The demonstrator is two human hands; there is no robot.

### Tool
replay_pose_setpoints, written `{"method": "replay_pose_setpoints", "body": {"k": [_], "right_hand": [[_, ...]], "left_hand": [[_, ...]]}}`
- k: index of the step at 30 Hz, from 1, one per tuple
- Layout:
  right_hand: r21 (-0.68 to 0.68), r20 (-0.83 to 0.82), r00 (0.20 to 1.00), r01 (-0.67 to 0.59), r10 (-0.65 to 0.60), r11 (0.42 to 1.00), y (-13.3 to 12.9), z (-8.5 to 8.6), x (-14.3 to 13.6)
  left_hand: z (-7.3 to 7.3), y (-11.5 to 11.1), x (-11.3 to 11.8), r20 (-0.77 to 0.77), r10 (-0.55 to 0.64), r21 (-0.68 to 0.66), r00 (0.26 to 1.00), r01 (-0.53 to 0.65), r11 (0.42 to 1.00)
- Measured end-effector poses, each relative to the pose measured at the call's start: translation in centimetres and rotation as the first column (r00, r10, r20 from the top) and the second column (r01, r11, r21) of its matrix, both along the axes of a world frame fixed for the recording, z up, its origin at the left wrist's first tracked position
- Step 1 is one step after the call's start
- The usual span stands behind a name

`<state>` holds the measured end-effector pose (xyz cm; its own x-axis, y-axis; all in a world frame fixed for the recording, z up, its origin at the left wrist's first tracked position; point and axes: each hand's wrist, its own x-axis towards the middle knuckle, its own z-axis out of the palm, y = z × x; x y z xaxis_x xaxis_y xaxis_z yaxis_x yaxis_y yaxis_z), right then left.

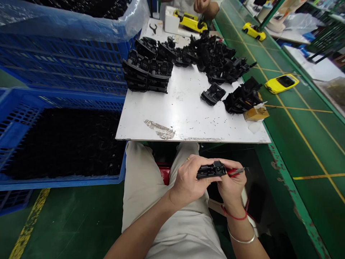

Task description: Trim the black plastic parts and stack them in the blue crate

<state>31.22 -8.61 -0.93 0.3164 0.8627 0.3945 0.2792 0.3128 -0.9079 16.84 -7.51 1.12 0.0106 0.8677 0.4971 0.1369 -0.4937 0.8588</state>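
Above my lap, my left hand (188, 181) is closed around one end of a black plastic toy car interior (208, 171). At its other end, the fingers of my right hand (232, 185) press against the same part. Tucked in my right hand is a red-handled blade tool (235, 172), its metal tip pointing right, away from the part. The tool's exact kind is partly hidden by my fingers. On the white table (178, 111) in front lie a single black car interior (213, 94), neat stacks of them (148, 72) and a loose heap (215, 54).
Blue crates (61, 185) stand at my left, with black parts inside. To the right runs a green conveyor belt (304, 126) carrying yellow toy cars (281, 83). A small yellowish box (256, 113) sits at the table's right edge. Another person's hand (202, 5) shows across the table.
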Motion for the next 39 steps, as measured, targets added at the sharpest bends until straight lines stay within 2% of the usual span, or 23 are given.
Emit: {"method": "replay_pose_setpoints", "body": {"k": [6,11,15,18,22,26,30,39], "right_hand": [[0.072,0.013,0.997,-0.073,0.072,0.995,0.0,0.9,-0.3],[0.062,0.002,0.986,-0.167,0.167,0.984,-0.2,1.1,0.0],[0.005,0.046,0.985,-0.165,0.164,0.986,-0.3,1.5,0.1],[-0.031,0.090,0.979,-0.180,0.183,0.983,-0.2,2.0,0.4],[-0.082,0.101,0.970,-0.214,0.221,0.973,-0.3,2.3,1.0],[-0.180,-0.011,0.960,-0.276,0.278,0.944,-0.7,2.0,1.6],[-0.171,-0.009,0.942,-0.332,0.335,0.928,-0.6,2.0,2.0],[-0.224,0.131,0.954,-0.235,0.268,0.946,-0.3,3.4,1.4]], "left_hand": [[-0.3,-0.4,-0.3,0.055,-0.037,-0.065,0.998,0.041,0.997],[-0.8,-0.5,-0.6,0.065,-0.097,-0.098,0.993,0.103,0.990],[-0.6,-0.5,-0.7,0.042,-0.053,-0.105,0.998,0.057,0.993],[-0.2,-0.7,-0.6,0.024,-0.023,-0.177,0.999,0.027,0.984],[0.4,-0.9,-0.5,0.021,-0.001,-0.331,1.000,0.008,0.943],[0.8,-0.8,-0.4,0.050,0.013,-0.459,0.999,0.012,0.889],[0.6,-0.7,-0.4,0.099,0.004,-0.535,0.995,0.050,0.844],[-0.4,-0.2,-0.7,0.269,-0.052,-0.598,0.962,0.209,0.774]]}}
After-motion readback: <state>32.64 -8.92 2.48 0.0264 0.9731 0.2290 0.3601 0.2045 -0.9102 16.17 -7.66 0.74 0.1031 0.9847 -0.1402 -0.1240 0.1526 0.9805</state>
